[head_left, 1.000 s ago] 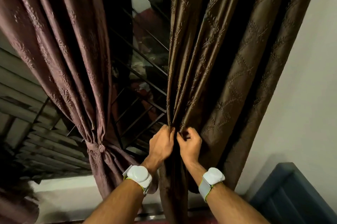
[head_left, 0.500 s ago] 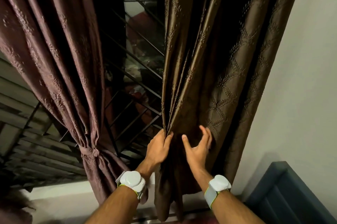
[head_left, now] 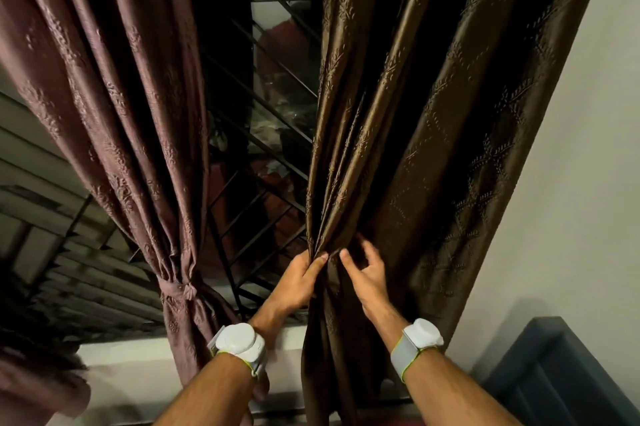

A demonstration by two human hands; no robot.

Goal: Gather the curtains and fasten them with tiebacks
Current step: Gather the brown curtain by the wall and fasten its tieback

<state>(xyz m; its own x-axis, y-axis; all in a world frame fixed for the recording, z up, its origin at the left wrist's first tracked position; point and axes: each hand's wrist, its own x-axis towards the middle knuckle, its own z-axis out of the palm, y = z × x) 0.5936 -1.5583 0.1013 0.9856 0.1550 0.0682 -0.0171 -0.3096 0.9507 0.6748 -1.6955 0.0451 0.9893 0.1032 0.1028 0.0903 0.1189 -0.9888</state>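
Observation:
A dark brown curtain [head_left: 426, 120] with a leaf pattern hangs loose on the right of the window. My left hand [head_left: 299, 282] grips its gathered inner folds at about waist height. My right hand [head_left: 367, 269] is just to the right of that bunch, fingers curled loosely against the cloth, thumb near the folds, holding nothing that I can see. On the left hangs a mauve curtain [head_left: 114, 96], gathered and bound by a matching tieback [head_left: 178, 288] with a small knot. No tieback for the brown curtain is in sight.
Between the curtains a window with a black metal grille [head_left: 263, 176] shows dark glass. A white sill [head_left: 138, 366] runs below. A pale wall [head_left: 568, 183] lies to the right, with a blue-grey padded piece of furniture [head_left: 561, 380] at the lower right.
My right hand let go of the folds, spread open, and now curls back toward the cloth a little further right. My left hand keeps its grip on the bunch.

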